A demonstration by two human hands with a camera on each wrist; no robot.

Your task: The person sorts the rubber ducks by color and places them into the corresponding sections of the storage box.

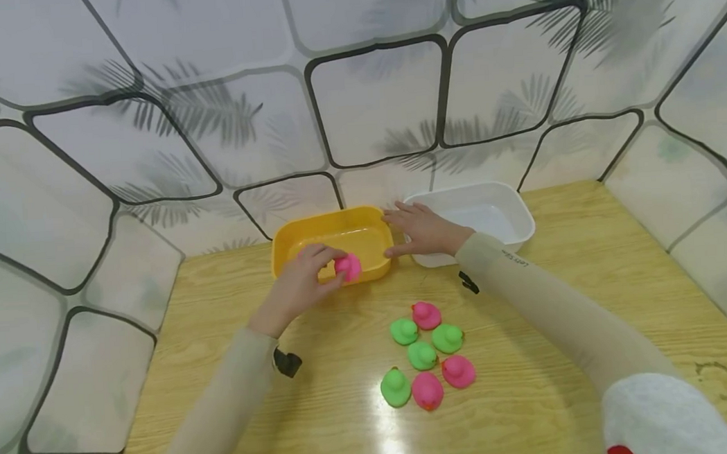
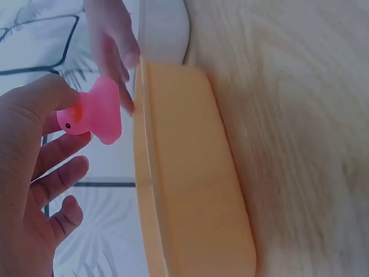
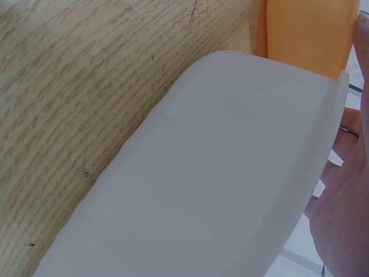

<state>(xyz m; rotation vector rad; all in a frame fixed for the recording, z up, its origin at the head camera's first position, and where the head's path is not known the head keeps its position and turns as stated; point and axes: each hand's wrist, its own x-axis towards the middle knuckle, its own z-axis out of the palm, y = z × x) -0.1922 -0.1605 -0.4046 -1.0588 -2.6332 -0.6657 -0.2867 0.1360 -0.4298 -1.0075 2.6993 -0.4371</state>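
Note:
My left hand (image 1: 324,270) pinches a pink rubber duck (image 1: 348,266) between thumb and fingers, just above the near rim of the yellow tub (image 1: 296,248). The left wrist view shows the duck (image 2: 92,115) beside the tub's (image 2: 190,184) rim, held at the fingertips (image 2: 55,92). My right hand (image 1: 423,230) lies flat with straight fingers across the left rim of the white tub (image 1: 500,208), its fingertips reaching the yellow tub's right edge. In the right wrist view the palm (image 3: 346,219) lies past the white tub's (image 3: 219,173) rim.
Several pink and green ducks sit clustered on the wooden table (image 1: 561,291), among them a pink one (image 1: 426,315) and a green one (image 1: 395,387). The two tubs stand side by side against the patterned wall (image 1: 381,101). The wall encloses the table on three sides.

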